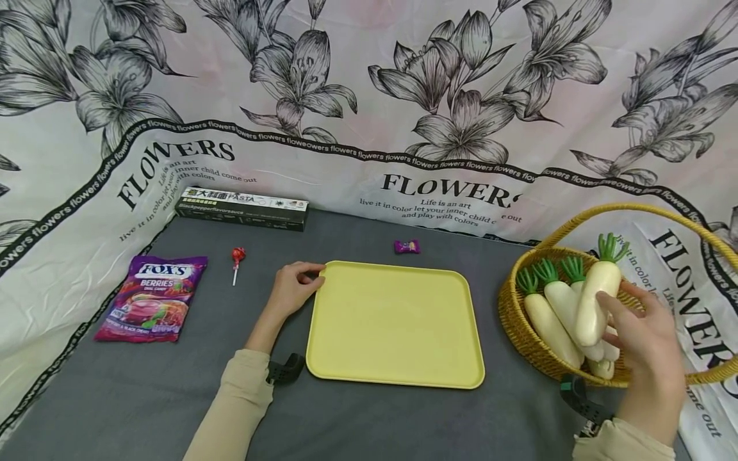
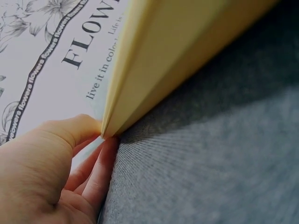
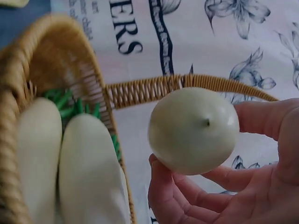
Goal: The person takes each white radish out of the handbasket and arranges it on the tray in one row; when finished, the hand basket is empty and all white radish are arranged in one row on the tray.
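Gripping a white radish (image 1: 599,304), the right hand (image 1: 648,326) holds it over the wicker basket (image 1: 513,320). Clock directions below refer to the head view, with the yellow tray (image 1: 394,323) as dial centre. The basket stands at 3 o'clock. The gripped radish has its green leaves directed between 12 and 1 o'clock; the right wrist view shows its rounded end, with a small dark stub, between thumb and fingers. Other radishes (image 1: 550,326) lie inside the basket, leaves directed toward 11 o'clock. The left hand (image 1: 294,288) pinches the tray at its 10 o'clock corner, thumb above the rim and fingers below. On the grey counter (image 1: 369,416), a purple wrapped candy (image 1: 407,246) lies at 12 o'clock, a pasta box (image 1: 242,210) at 10 o'clock, a red lollipop (image 1: 238,255) between 9 and 10 o'clock, and a candy bag (image 1: 151,299) at 9 o'clock.
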